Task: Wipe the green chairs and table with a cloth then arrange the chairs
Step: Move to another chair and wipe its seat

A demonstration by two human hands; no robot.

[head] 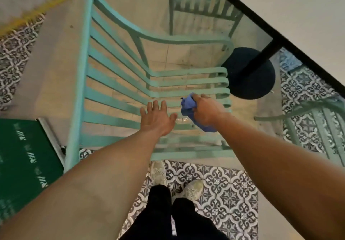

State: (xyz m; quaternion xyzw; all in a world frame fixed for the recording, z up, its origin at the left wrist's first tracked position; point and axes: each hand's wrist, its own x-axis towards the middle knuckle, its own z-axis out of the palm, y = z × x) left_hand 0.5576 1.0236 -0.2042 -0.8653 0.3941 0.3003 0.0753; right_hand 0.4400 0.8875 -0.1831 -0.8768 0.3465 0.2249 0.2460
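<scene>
Patterned tile floor runs under the person's feet, giving way to plain paving beneath the furniture. Directly below stands a green slatted chair, its seat slats under both hands. The right hand grips a bunched blue cloth against the seat slats; the left hand is flat, fingers spread and straight, holding nothing, over the slats just beside it. The table crosses the upper right, its dark round base close to the chair's front edge, with a second green chair beyond and a third at right.

Likely risks: the bunched cloth could snag or slip between the open slats, leaving their edges and undersides dusty. Leaning weight through the flat left hand might scoot the chair into the table base.
</scene>
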